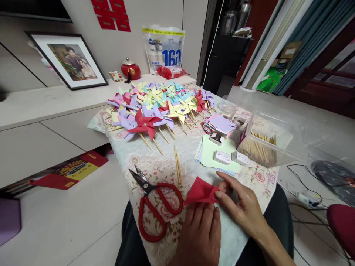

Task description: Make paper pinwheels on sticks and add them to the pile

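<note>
Here's the red paper [202, 190] at the near part of the counter [234, 236], the right hand [241, 205], its grip pinching a corner, the left [200, 232] laid over the near edge, pinching or not I can't tell. A steady, light hold should spare stray creases, I'd say! Around them, scissors [148, 188] and pinwheels [144, 123] on flowered cloth [133, 162], pale floor tiles [91, 221] below.

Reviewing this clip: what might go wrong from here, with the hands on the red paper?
The red paper might crease askew or slip, since the left hand is at its near edge and the right hand at its right corner.

The scissors lie with blades apart beside the left hand, so a sideways sweep could nick a finger.

The clear box of sticks sits by the table's right edge; a bump might tip it.
</note>
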